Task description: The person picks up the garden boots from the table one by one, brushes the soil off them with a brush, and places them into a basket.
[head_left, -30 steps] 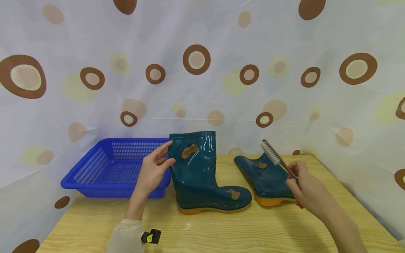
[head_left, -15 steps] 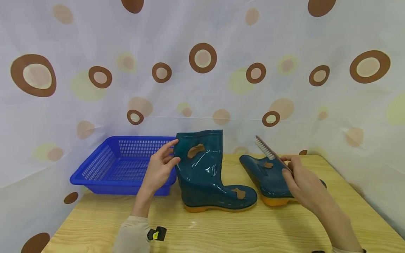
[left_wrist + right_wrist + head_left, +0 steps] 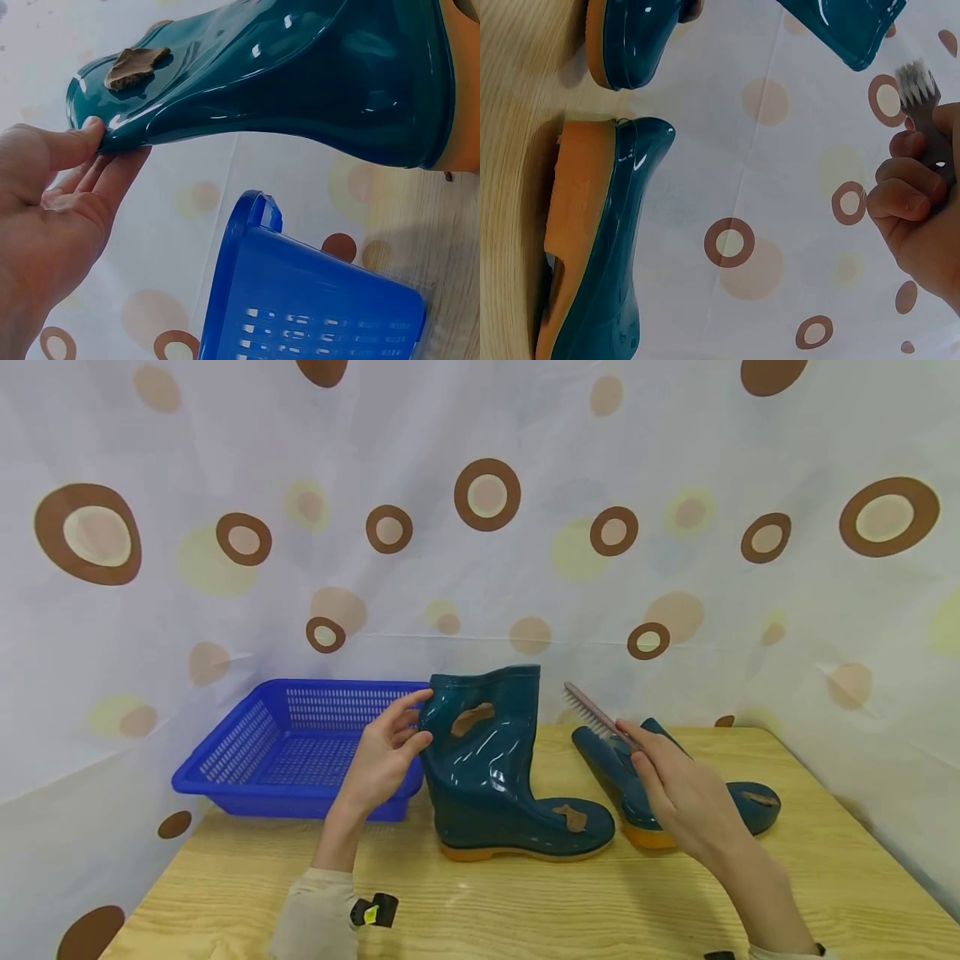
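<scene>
A teal rubber boot point(image 3: 480, 777) with an orange sole stands upright on the table, with brown mud-like patches on its shaft and toe. My left hand point(image 3: 381, 760) pinches the back of its top rim between thumb and fingers, as the left wrist view also shows. My right hand point(image 3: 686, 793) grips the handle of a scrub brush point(image 3: 592, 708), whose pale bristles point down and left, apart from the upright boot. Behind that hand lies a second teal boot point(image 3: 753, 806), partly hidden, with a brown patch on its toe.
A blue plastic basket point(image 3: 300, 789) with slotted walls stands at the left, behind my left hand. The wooden table point(image 3: 525, 910) meets a white sheet point(image 3: 420, 435) with brown and yellow spots at the back and sides.
My right hand has moved left with the brush, towards the upright boot. That boot's shaft has buckled slightly at the back in my left hand's pinch. The view has shifted a little.
</scene>
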`<state>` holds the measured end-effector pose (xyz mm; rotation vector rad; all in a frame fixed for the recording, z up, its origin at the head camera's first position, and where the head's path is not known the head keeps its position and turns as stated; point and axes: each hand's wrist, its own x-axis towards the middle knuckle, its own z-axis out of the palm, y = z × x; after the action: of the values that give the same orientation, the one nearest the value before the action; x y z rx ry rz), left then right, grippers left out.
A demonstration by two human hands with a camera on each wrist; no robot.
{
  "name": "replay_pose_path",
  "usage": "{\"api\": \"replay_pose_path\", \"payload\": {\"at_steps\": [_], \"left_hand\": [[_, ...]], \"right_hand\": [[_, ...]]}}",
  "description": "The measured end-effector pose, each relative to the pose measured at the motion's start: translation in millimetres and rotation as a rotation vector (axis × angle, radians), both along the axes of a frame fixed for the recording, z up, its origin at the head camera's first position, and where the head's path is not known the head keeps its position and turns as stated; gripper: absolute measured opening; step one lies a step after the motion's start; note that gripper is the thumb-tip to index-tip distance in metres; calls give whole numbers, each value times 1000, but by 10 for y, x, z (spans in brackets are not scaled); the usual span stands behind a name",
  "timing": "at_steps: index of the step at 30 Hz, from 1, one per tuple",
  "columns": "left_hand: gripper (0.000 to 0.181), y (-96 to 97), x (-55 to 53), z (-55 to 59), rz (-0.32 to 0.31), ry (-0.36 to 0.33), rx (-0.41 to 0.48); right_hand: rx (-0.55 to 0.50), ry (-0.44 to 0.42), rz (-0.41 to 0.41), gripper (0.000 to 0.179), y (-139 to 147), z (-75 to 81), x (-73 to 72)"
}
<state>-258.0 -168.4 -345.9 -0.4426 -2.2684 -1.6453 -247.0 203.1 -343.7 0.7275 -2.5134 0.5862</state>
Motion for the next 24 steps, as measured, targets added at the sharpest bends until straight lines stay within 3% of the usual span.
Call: {"api": "replay_pose_path", "payload": {"at_steps": [9,24], "left_hand": [[54,-17,43,44,-26,-14,-19],[54,-74,71,48,-82,-21,-3]], "right_hand": [[-24,186,83,43,-152,-40,-5],[-116,209,187,55,-339,-77,22]]}}
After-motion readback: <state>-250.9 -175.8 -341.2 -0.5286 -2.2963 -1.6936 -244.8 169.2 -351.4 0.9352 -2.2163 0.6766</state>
